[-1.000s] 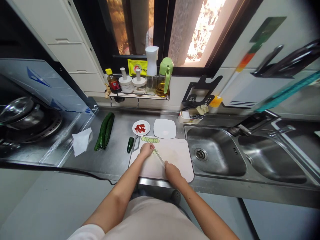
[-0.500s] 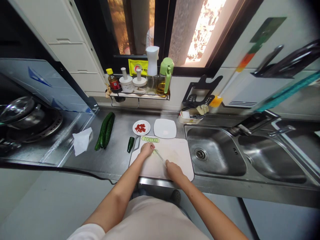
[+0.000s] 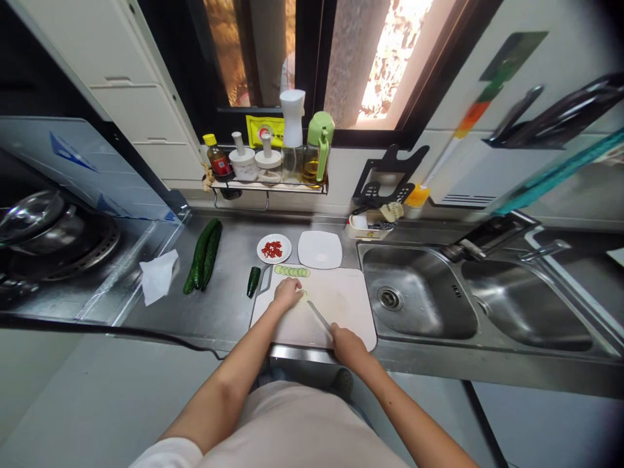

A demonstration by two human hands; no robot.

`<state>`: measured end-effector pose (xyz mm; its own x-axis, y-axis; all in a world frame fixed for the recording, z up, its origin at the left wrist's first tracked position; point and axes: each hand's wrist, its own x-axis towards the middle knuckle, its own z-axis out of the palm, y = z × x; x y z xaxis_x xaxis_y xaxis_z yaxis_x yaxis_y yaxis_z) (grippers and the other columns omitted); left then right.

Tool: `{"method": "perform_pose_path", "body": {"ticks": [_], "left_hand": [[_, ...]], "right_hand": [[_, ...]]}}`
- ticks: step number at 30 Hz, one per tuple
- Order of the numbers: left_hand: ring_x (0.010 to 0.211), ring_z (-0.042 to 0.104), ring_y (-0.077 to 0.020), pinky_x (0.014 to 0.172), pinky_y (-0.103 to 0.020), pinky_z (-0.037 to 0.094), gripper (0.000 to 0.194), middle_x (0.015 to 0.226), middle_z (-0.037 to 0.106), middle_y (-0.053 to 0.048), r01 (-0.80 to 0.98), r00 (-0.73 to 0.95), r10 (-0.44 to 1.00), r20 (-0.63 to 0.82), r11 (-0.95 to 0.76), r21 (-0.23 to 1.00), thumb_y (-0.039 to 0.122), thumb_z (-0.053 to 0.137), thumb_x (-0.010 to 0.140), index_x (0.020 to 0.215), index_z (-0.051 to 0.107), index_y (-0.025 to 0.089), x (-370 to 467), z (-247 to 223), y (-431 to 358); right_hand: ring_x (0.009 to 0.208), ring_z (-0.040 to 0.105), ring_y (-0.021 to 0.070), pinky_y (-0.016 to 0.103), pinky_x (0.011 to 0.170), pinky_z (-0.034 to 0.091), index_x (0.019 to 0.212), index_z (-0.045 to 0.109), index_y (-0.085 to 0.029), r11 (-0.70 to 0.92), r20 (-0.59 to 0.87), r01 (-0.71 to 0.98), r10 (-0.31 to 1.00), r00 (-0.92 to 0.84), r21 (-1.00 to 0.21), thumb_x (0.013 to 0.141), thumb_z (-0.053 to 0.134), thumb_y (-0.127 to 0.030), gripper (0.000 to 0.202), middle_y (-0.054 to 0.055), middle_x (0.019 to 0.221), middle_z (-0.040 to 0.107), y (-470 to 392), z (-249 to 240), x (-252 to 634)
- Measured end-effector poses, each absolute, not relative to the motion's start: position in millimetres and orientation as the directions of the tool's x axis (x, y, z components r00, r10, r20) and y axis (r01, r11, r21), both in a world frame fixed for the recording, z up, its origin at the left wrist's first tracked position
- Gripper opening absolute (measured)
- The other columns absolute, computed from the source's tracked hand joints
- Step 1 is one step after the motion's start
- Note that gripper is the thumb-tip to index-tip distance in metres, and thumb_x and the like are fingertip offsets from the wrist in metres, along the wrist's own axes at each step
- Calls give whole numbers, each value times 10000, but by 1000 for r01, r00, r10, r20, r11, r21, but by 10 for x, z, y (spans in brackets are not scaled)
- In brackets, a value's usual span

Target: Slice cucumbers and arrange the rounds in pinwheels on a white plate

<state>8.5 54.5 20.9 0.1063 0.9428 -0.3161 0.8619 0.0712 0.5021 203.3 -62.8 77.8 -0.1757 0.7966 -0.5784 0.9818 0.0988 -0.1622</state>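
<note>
The head view looks down on a grey stainless-steel worktop (image 3: 229, 260), where a pinkish-white rectangular cutting board (image 3: 341, 289) with a grey-edged handle opening lies left of a double steel sink (image 3: 433, 315). The left hand (image 3: 288, 294) rests over the board's left half, its fingers curled beside a thin pale green slice (image 3: 305, 296); whether they grasp anything underneath cannot be told, as the hand hides it. The right hand (image 3: 347, 344) has its fingers wrapped round the handle of a narrow-bladed knife (image 3: 319, 315), over the board with the blade slanting toward the left hand and its tip near that slice.

Along the board's far edge, round pale green cucumber slices (image 3: 292, 271) overlap in a row. A short dark green cucumber piece (image 3: 253, 282) lies on the worktop just left of the board, and farther left two long dark green cucumbers (image 3: 211, 253) lie side by side, near a crumpled white paper sheet (image 3: 159, 276). Beyond the board sit a round white plate (image 3: 260, 249) bearing chopped red pieces (image 3: 272, 249) and, to its right, a squarish white plate (image 3: 320, 249).
</note>
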Motion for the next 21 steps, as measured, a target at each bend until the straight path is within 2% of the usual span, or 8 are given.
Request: {"method": "perform_pose_path", "body": {"ticks": [6, 12, 16, 21], "left_hand": [[988, 551, -190, 831, -269, 407, 145, 1026, 607, -63, 872, 101, 957, -271, 46, 487, 209, 569, 784, 918, 624, 202, 153, 242, 463], [846, 586, -159, 724, -240, 406, 106, 893, 662, -24, 843, 62, 959, -276, 98, 529, 172, 544, 792, 854, 618, 214, 140, 262, 419], [816, 594, -143, 683, -220, 398, 81, 871, 681, -9, 801, -26, 952, -304, 201, 563, 210, 585, 789, 862, 620, 217, 16, 255, 454], [835, 607, -153, 696, -234, 398, 92, 876, 681, -12, 784, -207, 937, -280, 330, 525, 252, 558, 817, 882, 618, 229, -247, 251, 538]], "right_hand": [[934, 623, 213, 261, 677, 373, 1097, 523, -160, 58, -592, 980, 789, -162, -191, 863, 403, -148, 263, 130, 1010, 651, -652, 805, 2113], [927, 613, 189, 251, 689, 350, 1067, 549, -146, 26, -559, 964, 810, -176, -265, 883, 376, -173, 255, 115, 994, 654, -670, 754, 2197], [922, 613, 185, 245, 693, 335, 1046, 546, -146, 18, -544, 964, 823, -164, -264, 889, 373, -179, 236, 113, 984, 657, -629, 778, 2265], [918, 609, 177, 232, 688, 324, 1017, 535, -161, 8, -540, 967, 828, -149, -254, 907, 371, -202, 201, 108, 980, 656, -559, 832, 2295]]}}
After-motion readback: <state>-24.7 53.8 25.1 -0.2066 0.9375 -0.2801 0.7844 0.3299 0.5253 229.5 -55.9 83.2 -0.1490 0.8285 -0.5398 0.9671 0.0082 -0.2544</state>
